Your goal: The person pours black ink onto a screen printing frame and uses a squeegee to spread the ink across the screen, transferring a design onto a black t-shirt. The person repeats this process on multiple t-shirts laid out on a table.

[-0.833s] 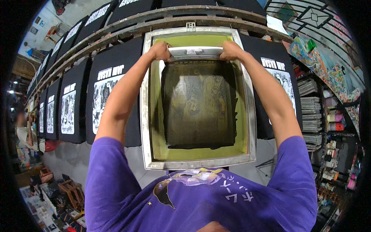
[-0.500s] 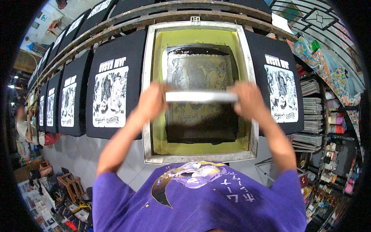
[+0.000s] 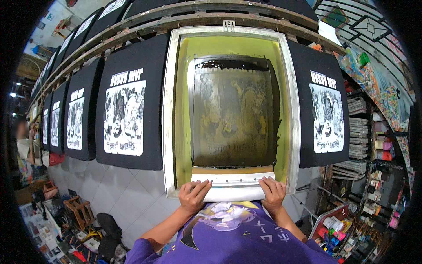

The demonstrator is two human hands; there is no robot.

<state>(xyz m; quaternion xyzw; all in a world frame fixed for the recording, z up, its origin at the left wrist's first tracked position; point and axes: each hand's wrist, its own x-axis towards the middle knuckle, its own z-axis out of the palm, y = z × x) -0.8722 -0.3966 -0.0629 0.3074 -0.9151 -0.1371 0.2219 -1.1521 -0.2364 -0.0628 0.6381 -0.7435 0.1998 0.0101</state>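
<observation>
A screen-printing frame [image 3: 170,119] with yellow-green mesh lies flat in front of me. Black ink [image 3: 276,112] covers a rectangle of the mesh, thickest along its far edge, and a figure design shows through the middle. At the frame's near end is a wide squeegee [image 3: 233,181], with a silvery metal handle and a tan blade strip at the ink's near edge. My left hand [image 3: 193,196] grips its left end and my right hand [image 3: 274,192] its right end, fingers over the top and thumbs hidden. What lies beneath the mesh is covered by the frame.
Black printed shirts on boards flank the frame: one left [image 3: 151,79], one right [image 3: 303,92], several more further left. A wooden rail [image 3: 184,14] runs behind, with a metal hinge clamp [image 3: 229,25] at the frame. Stacked frames [image 3: 357,127] and a red tray [image 3: 320,220] stand right.
Both hands have pulled the squeegee from mid-screen toward me to the frame's near end. It is tilted differently, its blade strip now visible. The view has shifted slightly.
</observation>
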